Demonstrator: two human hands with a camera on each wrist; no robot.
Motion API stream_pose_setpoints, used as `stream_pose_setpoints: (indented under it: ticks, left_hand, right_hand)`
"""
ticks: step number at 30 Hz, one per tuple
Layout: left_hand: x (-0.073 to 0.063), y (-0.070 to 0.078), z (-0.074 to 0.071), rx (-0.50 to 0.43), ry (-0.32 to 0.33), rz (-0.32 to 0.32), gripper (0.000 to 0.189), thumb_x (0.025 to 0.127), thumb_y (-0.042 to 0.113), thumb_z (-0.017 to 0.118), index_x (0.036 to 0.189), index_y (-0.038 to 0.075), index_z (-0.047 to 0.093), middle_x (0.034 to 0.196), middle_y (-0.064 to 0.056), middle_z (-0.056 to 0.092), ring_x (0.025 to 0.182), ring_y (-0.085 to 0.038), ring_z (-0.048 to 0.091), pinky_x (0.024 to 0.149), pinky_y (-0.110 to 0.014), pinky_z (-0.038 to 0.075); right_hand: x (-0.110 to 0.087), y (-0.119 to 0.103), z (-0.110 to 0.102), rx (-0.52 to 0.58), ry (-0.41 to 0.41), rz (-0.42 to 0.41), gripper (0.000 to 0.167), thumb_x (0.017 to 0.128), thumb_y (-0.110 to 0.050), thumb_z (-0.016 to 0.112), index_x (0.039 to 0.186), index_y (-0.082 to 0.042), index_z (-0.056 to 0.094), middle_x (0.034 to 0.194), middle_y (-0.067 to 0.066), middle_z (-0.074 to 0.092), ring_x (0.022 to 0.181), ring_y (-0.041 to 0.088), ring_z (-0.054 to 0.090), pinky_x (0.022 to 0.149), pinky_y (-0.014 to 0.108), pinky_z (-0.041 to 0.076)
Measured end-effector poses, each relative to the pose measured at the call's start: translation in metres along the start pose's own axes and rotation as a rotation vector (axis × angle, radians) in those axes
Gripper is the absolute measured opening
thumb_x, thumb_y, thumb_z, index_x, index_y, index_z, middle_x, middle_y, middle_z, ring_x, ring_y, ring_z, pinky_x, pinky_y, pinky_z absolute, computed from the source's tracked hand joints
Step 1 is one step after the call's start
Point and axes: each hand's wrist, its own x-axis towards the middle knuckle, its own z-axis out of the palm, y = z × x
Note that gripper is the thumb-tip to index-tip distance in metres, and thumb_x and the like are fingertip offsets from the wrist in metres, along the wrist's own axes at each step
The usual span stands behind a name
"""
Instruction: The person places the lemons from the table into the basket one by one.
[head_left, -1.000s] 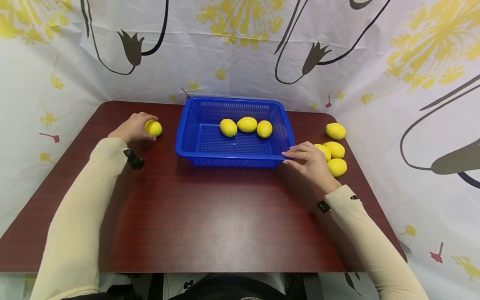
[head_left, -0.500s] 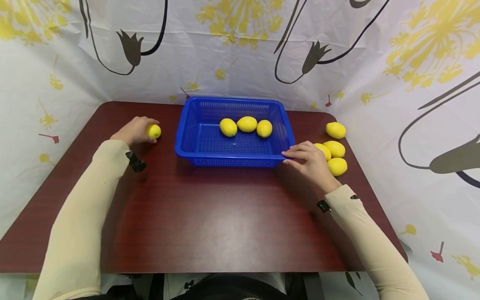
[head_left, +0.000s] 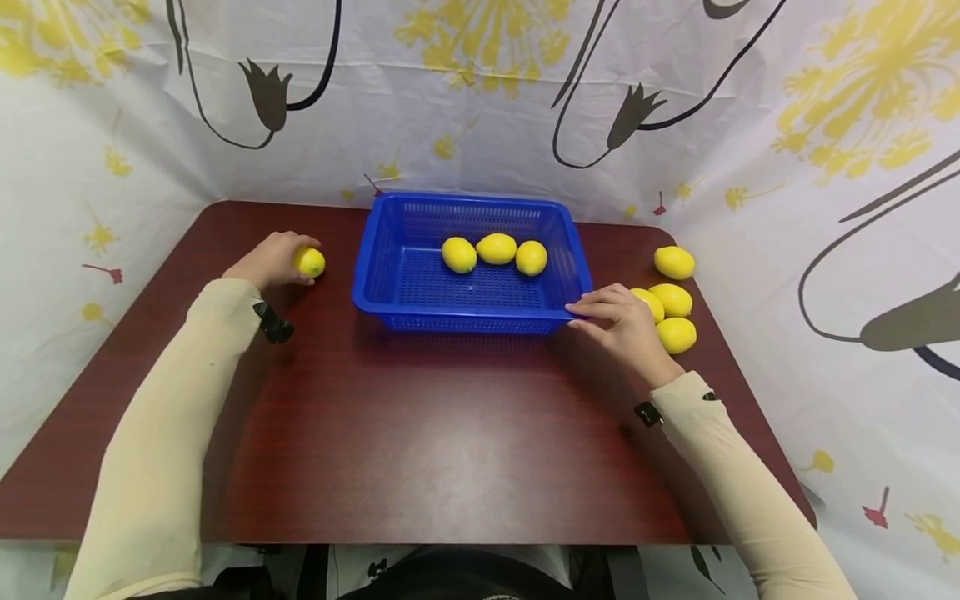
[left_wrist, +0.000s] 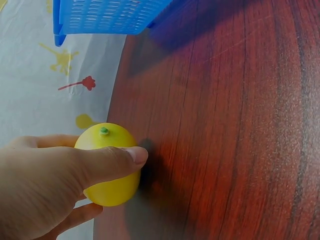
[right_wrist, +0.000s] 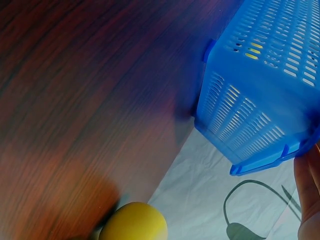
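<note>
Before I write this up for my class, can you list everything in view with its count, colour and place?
Basket: 1, blue, far middle of the table
Lemons inside: 3, yellow, on the basket's floor
Loose lemons: 4, yellow, on the table's right side
Held lemon: 1, yellow, in the left hand
Table: 1, reddish brown, under the basket
Sheet: at least 1, white with flower patterns, behind and beside the table
Dark shapes: several, black, below the near edge, unclear
Wrist devices: at least 2, black, on both wrists
Sleeves: 2, cream, on both arms
Left hand: 1, bare, left of the basket
Right hand: 1, bare, holding the basket's near right corner
</note>
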Motion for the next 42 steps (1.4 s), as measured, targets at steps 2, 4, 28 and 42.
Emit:
stream_pose_setpoints:
  ticks: [2, 4, 28, 42]
  left_hand:
    - [0.0, 0.0, -0.001, 0.008, 0.002, 0.0, 0.064, 0.081, 0.012, 0.078, 0.137, -0.004, 0.051, 0.133, -0.032, 0.052, 0.117, -0.046, 0.046, 0.109, -0.062, 0.038]
    - [0.0, 0.001, -0.002, 0.01, 0.005, -0.001, 0.063, 0.081, 0.012, 0.079, 0.136, -0.004, 0.052, 0.132, -0.032, 0.053, 0.116, -0.046, 0.047, 0.108, -0.063, 0.038]
    - [0.009, 0.011, -0.04, 0.032, 0.039, 0.029, 0.065, 0.081, 0.016, 0.08, 0.137, -0.002, 0.053, 0.129, -0.027, 0.057, 0.112, -0.042, 0.049, 0.102, -0.059, 0.044]
    - [0.004, 0.031, -0.062, 0.067, 0.035, 0.038, 0.064, 0.082, 0.016, 0.079, 0.138, -0.003, 0.051, 0.13, -0.03, 0.055, 0.114, -0.044, 0.047, 0.104, -0.06, 0.042]
  right_hand:
    - [0.0, 0.0, 0.0, 0.003, -0.002, 0.001, 0.031, 0.072, -0.007, 0.086, 0.102, -0.01, 0.08, 0.097, 0.01, 0.076, 0.095, 0.023, 0.062, 0.085, 0.014, 0.045]
    - [-0.001, 0.0, 0.0, 0.001, 0.0, -0.003, 0.031, 0.072, -0.007, 0.086, 0.103, -0.01, 0.08, 0.097, 0.01, 0.076, 0.095, 0.023, 0.062, 0.085, 0.015, 0.046]
    - [0.0, 0.0, 0.0, 0.001, 0.006, 0.0, 0.03, 0.072, -0.007, 0.086, 0.102, -0.01, 0.08, 0.097, 0.01, 0.076, 0.095, 0.023, 0.061, 0.086, 0.017, 0.046]
    - [0.001, 0.0, 0.001, 0.016, 0.02, -0.016, 0.032, 0.07, -0.003, 0.087, 0.1, -0.009, 0.08, 0.095, 0.011, 0.076, 0.094, 0.023, 0.062, 0.087, 0.01, 0.043]
